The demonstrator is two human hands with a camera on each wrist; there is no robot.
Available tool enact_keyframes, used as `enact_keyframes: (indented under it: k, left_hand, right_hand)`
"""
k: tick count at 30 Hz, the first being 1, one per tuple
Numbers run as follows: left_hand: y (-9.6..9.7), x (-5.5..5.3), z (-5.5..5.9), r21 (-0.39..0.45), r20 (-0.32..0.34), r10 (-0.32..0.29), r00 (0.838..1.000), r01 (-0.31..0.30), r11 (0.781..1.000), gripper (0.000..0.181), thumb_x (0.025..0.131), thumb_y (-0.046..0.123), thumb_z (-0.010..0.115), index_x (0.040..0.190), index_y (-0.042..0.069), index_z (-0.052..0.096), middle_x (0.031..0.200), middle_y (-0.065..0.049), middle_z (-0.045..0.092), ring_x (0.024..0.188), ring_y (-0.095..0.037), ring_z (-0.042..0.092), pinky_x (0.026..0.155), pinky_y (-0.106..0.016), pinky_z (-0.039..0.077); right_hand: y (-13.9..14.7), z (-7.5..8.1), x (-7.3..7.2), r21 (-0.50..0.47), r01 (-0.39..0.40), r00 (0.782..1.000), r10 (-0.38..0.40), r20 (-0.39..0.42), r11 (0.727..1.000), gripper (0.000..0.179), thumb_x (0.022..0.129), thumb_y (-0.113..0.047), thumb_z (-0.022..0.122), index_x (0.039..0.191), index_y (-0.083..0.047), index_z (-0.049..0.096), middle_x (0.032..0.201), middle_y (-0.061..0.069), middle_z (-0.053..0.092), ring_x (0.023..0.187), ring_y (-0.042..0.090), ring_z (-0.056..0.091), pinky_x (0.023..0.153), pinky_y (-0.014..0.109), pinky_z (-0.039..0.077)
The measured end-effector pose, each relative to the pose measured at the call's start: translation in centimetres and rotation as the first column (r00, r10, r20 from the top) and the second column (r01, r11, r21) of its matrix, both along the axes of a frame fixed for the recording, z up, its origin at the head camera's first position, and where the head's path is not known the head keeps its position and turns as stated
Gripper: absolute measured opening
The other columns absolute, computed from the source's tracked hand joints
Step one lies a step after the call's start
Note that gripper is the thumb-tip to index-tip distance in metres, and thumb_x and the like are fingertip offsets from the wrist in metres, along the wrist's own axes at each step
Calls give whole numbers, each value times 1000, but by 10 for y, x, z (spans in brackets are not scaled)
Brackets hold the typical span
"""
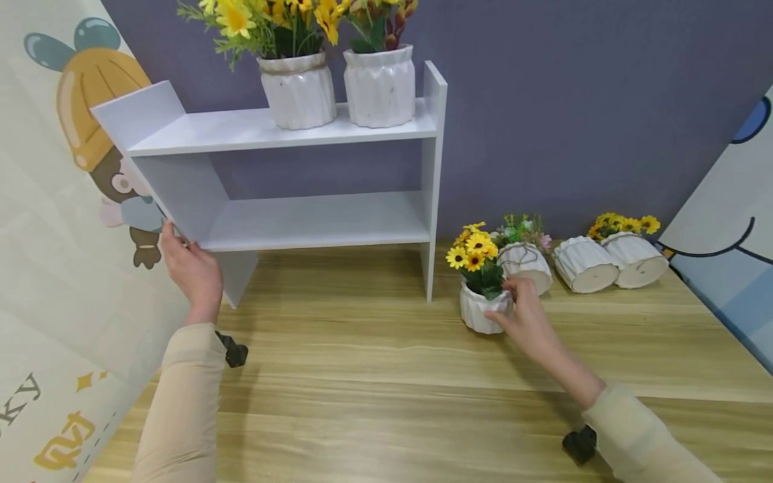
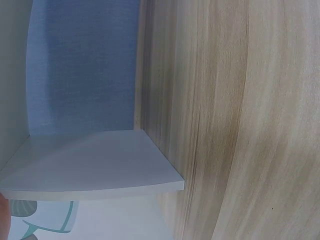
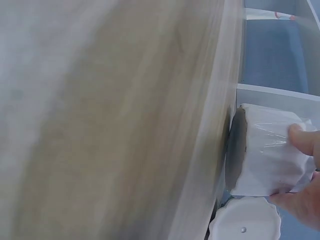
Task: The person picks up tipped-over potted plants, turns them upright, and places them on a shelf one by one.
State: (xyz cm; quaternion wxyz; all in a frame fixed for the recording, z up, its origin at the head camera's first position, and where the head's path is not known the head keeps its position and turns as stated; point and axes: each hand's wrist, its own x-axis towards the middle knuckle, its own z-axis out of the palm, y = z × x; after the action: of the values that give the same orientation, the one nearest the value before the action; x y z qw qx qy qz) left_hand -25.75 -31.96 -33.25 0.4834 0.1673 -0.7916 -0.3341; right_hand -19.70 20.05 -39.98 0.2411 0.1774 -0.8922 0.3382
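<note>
My left hand (image 1: 196, 272) holds the front edge of the left side panel of a white two-tier shelf (image 1: 284, 137). In the left wrist view only a sliver of a finger shows beside the panel (image 2: 95, 160). My right hand (image 1: 528, 318) grips a small white ribbed pot (image 1: 480, 308) with yellow flowers (image 1: 474, 251), thumb and fingers at its rim. It stands upright, right of the shelf. In the right wrist view the pot (image 3: 270, 150) is tilted in the frame, its base edge close over the wood.
Two white pots of yellow flowers, one tied with twine (image 1: 298, 90) and one plain (image 1: 380, 87), stand on the top tier. Behind my right hand a pot with pink flowers (image 1: 525, 265) lies on its side. Two more white pots (image 1: 586, 265) lie farther right on the wooden table (image 1: 386, 402).
</note>
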Motion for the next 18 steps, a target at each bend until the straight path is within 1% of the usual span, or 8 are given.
enact_keyframes:
  k: [6, 11, 13, 18]
  left_hand:
    - [1, 0, 1, -17, -11, -2, 1000, 2, 1000, 44, 94, 8, 35, 137, 17, 30, 134, -10, 40, 110, -31, 46, 92, -43, 39]
    - [2, 1, 1, 14, 12, -5, 1000, 5, 1000, 44, 95, 9, 35, 137, 19, 30, 133, -9, 41, 110, -29, 47, 92, -41, 40]
    - [2, 2, 1, 28, 23, -5, 1000, 4, 1000, 44, 95, 10, 35, 137, 20, 29, 133, -8, 41, 111, -27, 47, 92, -40, 40]
    - [3, 4, 2, 31, 31, -9, 999, 8, 999, 44, 95, 10, 34, 138, 21, 29, 132, -8, 42, 111, -27, 46, 92, -40, 40]
  right_hand:
    - [3, -2, 5, -42, -20, 1000, 20, -1, 999, 57, 65, 4, 76, 107, 18, 40, 103, 29, 43, 92, 38, 47, 81, 51, 45]
    - [6, -6, 7, -43, -8, 1000, 7, -4, 999, 57, 64, 7, 76, 106, 17, 40, 103, 29, 43, 91, 37, 47, 79, 51, 46]
    - [7, -7, 8, -36, -2, 1000, 2, 10, 999, 57, 65, 6, 76, 107, 17, 39, 103, 29, 43, 91, 37, 48, 79, 50, 46]
    - [10, -7, 10, -45, -9, 997, 13, 74, 999, 58, 69, 5, 73, 112, 17, 36, 106, 29, 41, 96, 40, 47, 84, 53, 44]
